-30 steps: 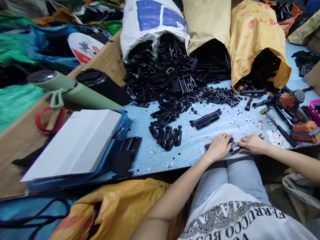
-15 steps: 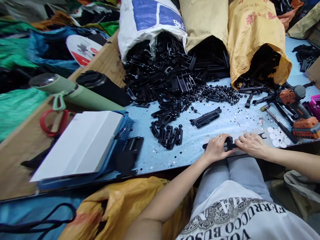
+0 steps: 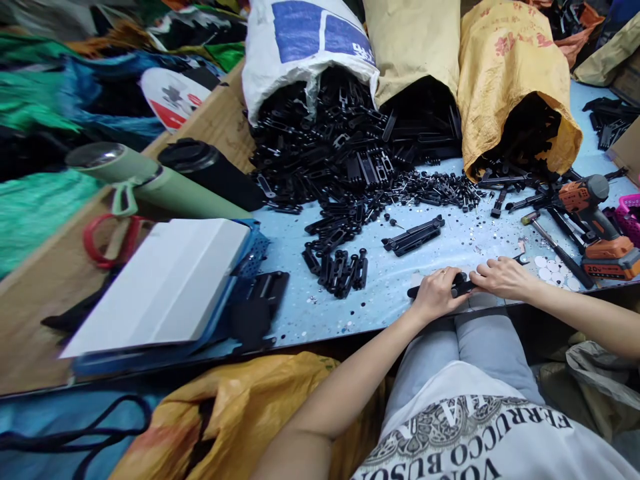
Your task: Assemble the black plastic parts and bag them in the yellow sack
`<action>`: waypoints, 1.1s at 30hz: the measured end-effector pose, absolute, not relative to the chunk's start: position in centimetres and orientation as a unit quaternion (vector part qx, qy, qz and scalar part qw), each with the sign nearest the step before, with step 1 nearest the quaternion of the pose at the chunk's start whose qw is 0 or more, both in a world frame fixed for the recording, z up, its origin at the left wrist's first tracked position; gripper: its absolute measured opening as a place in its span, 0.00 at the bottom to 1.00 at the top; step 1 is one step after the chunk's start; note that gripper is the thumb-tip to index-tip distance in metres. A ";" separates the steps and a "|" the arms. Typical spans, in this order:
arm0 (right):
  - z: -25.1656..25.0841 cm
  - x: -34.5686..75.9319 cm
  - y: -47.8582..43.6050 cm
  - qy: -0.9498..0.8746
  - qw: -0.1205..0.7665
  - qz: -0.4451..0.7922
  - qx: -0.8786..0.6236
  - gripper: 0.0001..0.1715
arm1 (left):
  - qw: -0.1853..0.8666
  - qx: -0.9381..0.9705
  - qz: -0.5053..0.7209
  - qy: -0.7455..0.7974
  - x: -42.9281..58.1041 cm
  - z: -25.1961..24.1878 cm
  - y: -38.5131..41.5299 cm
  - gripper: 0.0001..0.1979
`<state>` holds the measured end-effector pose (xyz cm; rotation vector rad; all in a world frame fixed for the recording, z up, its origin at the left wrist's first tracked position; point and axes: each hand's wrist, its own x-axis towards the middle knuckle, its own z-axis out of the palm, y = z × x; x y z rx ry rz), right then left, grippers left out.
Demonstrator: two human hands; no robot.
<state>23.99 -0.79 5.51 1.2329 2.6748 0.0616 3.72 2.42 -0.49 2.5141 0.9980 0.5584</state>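
At the table's front edge, my left hand [image 3: 438,293] is closed around a long black plastic part [image 3: 463,287], whose end sticks out to the left of the fingers. My right hand [image 3: 504,279] grips the same part farther right, and a forked black tip [image 3: 521,259] shows beyond its fingers. Much of the part is hidden under both hands. A folded black bracket [image 3: 414,236] lies on the blue tabletop [image 3: 280,267] just beyond. Left of that is a short row of small black links [image 3: 345,273].
A white sack [image 3: 305,40], a tan sack [image 3: 413,47] and a yellow sack [image 3: 515,73] spill black parts across the back. To the right lie a cordless drill [image 3: 597,223], a hammer [image 3: 557,248] and white discs [image 3: 549,270]. A green tumbler [image 3: 170,183] lies left.
The black part under my hands has tilted, its right end now raised off the tabletop. My right hand has shifted slightly up and back. The whole view has drifted a little.
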 end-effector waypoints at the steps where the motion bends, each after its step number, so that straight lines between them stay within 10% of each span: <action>1: 4.9 24.2 -0.8 0.901 0.090 0.025 0.423 0.19 | 0.184 0.895 0.183 0.361 3.9 -0.5 2.2 0.23; 16: 1.6 27.2 1.5 0.880 -0.028 -0.029 0.473 0.25 | 0.150 0.780 0.226 0.563 6.4 4.7 21.0 0.17; 33: 1.7 25.2 14.4 0.740 -0.002 -0.002 0.673 0.17 | 0.241 0.746 0.368 0.500 -1.5 0.0 2.9 0.10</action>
